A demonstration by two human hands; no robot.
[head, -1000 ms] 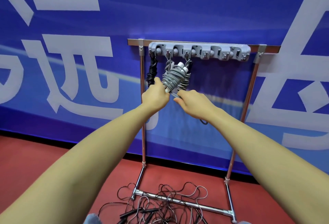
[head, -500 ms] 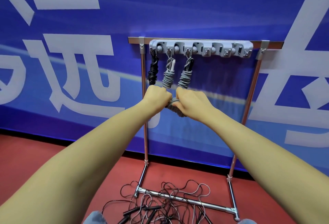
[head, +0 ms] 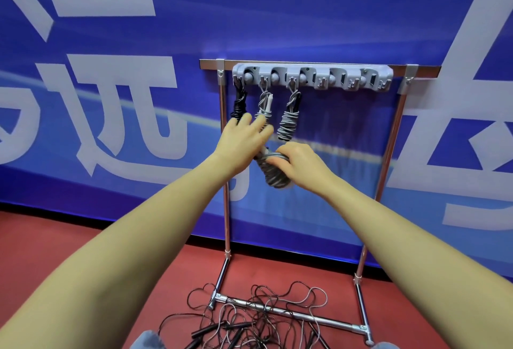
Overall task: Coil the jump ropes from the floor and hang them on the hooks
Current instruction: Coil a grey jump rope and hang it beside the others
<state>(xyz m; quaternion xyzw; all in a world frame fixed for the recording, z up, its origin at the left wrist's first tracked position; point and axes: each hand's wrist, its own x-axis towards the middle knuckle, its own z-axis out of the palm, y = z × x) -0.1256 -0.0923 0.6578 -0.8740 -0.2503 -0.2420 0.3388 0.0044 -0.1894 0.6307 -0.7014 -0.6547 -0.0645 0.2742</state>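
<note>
Fingers of the right hand grip a grey coiled rope below the hook rail; left hand spread loose. Three coils hang there; tangled ropes remain beneath it.

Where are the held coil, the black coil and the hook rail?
held coil (head: pixel 273 175), head view, wrapped grey middle
black coil (head: pixel 239 104), head view, upper strands
hook rail (head: pixel 333 69), head view, top edge

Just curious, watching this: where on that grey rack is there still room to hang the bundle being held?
The free room is on the hook rail's right half, between the third hung grey coil and the right post. The left end is crowded: a black coil and two grey ones hang close together. The floor between the stand's feet is cluttered with loose ropes.
</note>
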